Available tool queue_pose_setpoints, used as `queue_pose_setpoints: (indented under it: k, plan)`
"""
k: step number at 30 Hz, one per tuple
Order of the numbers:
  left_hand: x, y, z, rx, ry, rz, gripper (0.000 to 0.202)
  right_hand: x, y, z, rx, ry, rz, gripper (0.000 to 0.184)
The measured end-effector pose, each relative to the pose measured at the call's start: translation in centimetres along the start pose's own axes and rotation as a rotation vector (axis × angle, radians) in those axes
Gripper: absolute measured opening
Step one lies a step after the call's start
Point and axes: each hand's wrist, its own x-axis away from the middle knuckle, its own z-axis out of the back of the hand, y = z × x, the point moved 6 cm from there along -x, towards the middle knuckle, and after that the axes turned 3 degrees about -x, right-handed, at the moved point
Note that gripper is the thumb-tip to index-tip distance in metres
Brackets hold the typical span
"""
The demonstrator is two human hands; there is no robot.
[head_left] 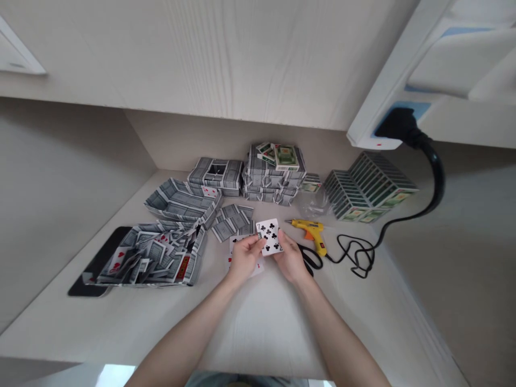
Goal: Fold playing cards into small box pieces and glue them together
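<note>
Both my hands meet over the middle of the white desk (262, 322) and hold one playing card, a seven of clubs (269, 236), face up. My left hand (245, 259) pinches its left edge. My right hand (289, 259) grips its right edge. More loose cards (234, 219) lie face down just beyond my hands, and a few face-up cards peek out under my left hand. A yellow glue gun (312, 232) lies to the right of my right hand.
A tray made of cards (161, 258) holds a heap of loose cards at the left, on a black pad (97, 263). Card-built boxes (217, 174) and stacks (274, 172) stand at the back. Boxed decks (368, 188) fan at the right. A black cord (357, 255) runs to a wall socket (397, 126).
</note>
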Motion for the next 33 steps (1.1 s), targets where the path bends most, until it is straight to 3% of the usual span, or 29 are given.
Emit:
queue_pose_setpoints:
  k: [3,6,12,15,18,21,27,33]
  plan:
    - [0.0,-0.2,0.0,-0.048,-0.019,-0.003,0.026,-0.1,0.5,0.8,0.064,0.069,-0.003,0.039]
    - [0.0,0.2,0.5,-0.227,0.003,-0.077,0.025,-0.1,0.2,1.5,0.280,0.141,0.084,0.034]
    - [0.7,2.8,1.2,-0.775,0.121,-0.403,0.031,0.3,-1.0,1.0,0.573,0.165,0.235,0.037]
    - [1.4,4.0,1.0,-0.860,0.194,-0.576,0.022,0.3,-0.6,0.9,0.517,0.155,0.161,0.038]
    - [1.8,4.5,1.1,-0.816,0.242,-0.638,0.017,0.4,0.4,0.6,0.396,0.101,-0.010,0.042]
    - [1.4,4.1,1.2,-0.663,0.207,-0.545,0.020,0.6,0.5,0.0,0.342,0.039,-0.066,0.042]
    - [0.3,0.5,0.1,-0.135,-0.057,0.100,0.036,1.0,1.1,-1.3,0.334,-0.086,-0.041,0.035]
    - [0.5,-0.2,0.0,0.065,-0.045,0.290,0.042,1.0,2.2,-1.6,0.354,-0.149,-0.025,0.027]
